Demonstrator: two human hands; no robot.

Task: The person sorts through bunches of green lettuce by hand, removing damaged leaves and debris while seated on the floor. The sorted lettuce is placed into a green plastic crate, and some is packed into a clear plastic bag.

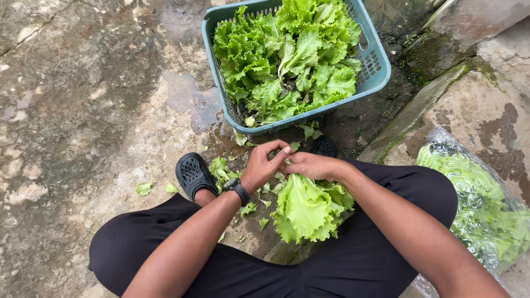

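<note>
The head of lettuce (pixel 308 208) hangs just below both hands, between the person's knees, its stem end up at the fingers and its leaves drooping toward the wet concrete ground (pixel 83 110). It's bright, pale green, frilly at the edges, with broad ribbed outer leaves, loose and full. The right hand (pixel 314 164) is wrapped over the top of the head, fingers curled, grasping it at the base. The left hand (pixel 265 164), with a black wristwatch (pixel 238 189) on it, is pinched in at that same stem end, fingertips bunched and touching the lettuce right against the right hand. Torn leaf scraps (pixel 221 171) lie on the ground beside a black clog (pixel 193 174). Just beyond the hands stands a teal plastic basket (pixel 375 66) piled with separated lettuce leaves (pixel 287 55). Off to the right, a clear plastic bag of lettuce (pixel 480 204) rests on a concrete step.
</note>
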